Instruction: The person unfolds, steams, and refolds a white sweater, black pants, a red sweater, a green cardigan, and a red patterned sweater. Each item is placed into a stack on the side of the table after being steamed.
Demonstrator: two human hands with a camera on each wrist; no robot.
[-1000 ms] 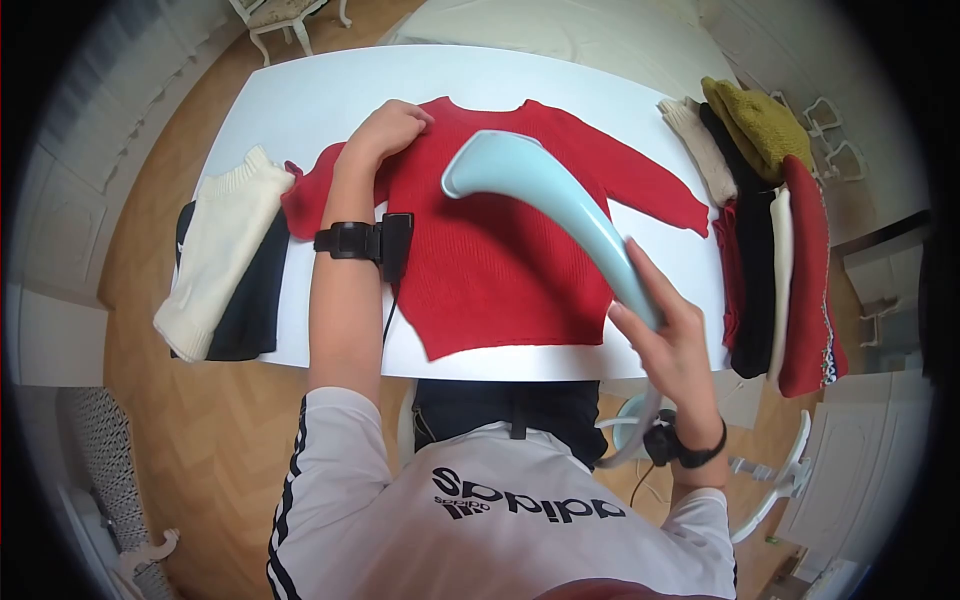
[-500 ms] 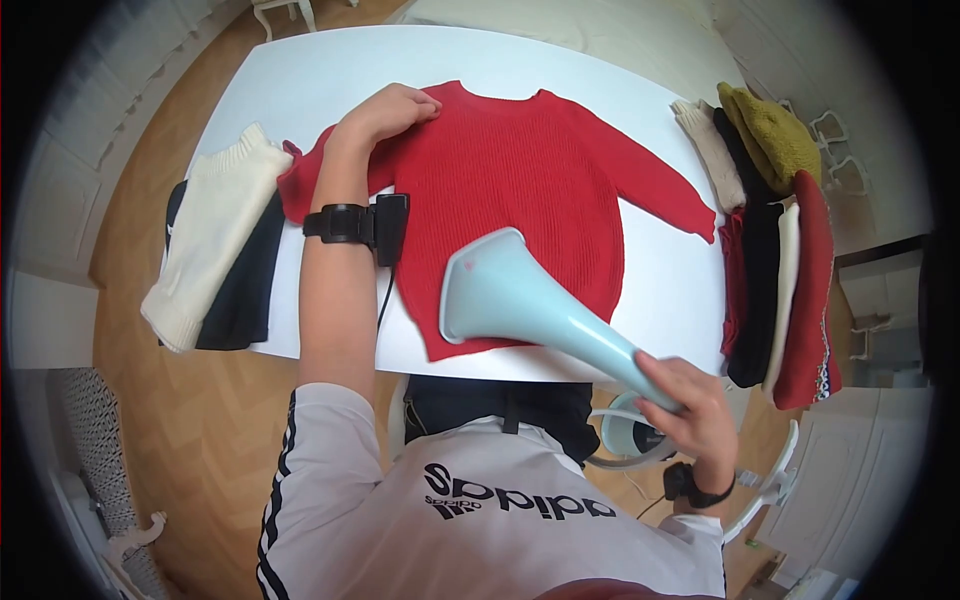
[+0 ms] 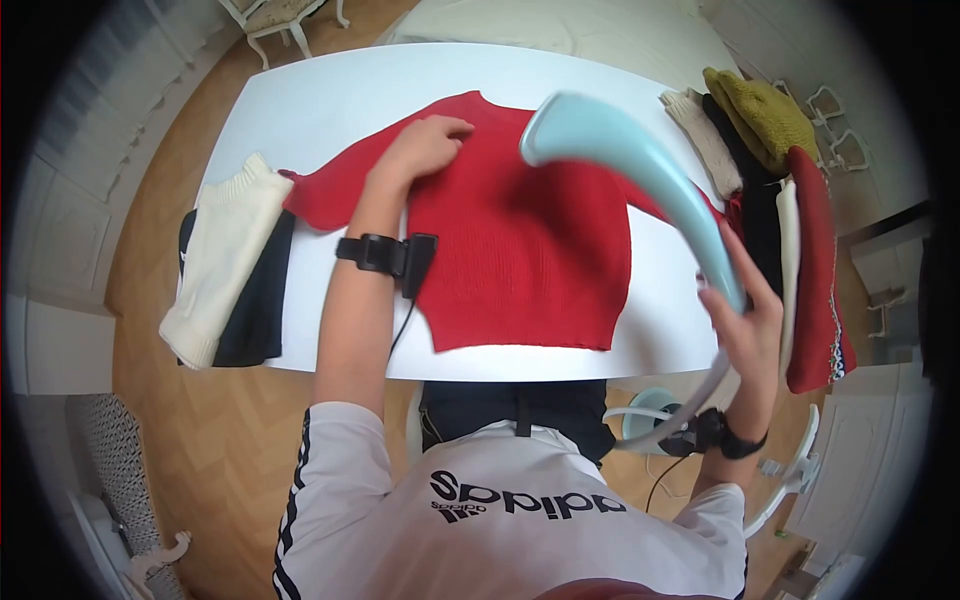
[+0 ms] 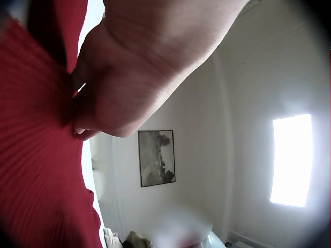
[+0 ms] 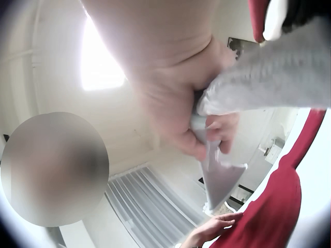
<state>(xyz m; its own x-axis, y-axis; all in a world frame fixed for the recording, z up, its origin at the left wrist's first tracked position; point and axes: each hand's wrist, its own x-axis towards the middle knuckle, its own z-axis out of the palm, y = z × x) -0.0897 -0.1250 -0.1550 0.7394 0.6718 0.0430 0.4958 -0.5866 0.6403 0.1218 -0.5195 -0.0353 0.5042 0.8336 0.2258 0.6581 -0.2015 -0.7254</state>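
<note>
A red knit sweater (image 3: 510,280) lies spread on the white table (image 3: 330,110). My left hand (image 3: 428,148) is at its left shoulder, and the left wrist view shows the fingertips pinching the red knit (image 4: 41,139), with folds fanning out from them. My right hand (image 3: 752,325) grips the handle of a light-blue garment steamer (image 3: 630,145). The steamer's head hangs over the sweater's upper right side, casting a shadow on it and hiding part of the right sleeve. In the right wrist view a pale ribbed hose (image 5: 269,77) runs from the handle past the hand.
A cream sweater (image 3: 230,250) lies over dark cloth (image 3: 262,310) at the table's left. Several folded garments line the right edge, among them a mustard knit (image 3: 765,120) and a red one (image 3: 812,280). The steamer's base (image 3: 655,405) stands on the floor below the right arm.
The steamer dipped to the sweater's hem, then rose to its upper right side. My left hand has shifted right along the shoulder, and the left sleeve now lies straighter.
</note>
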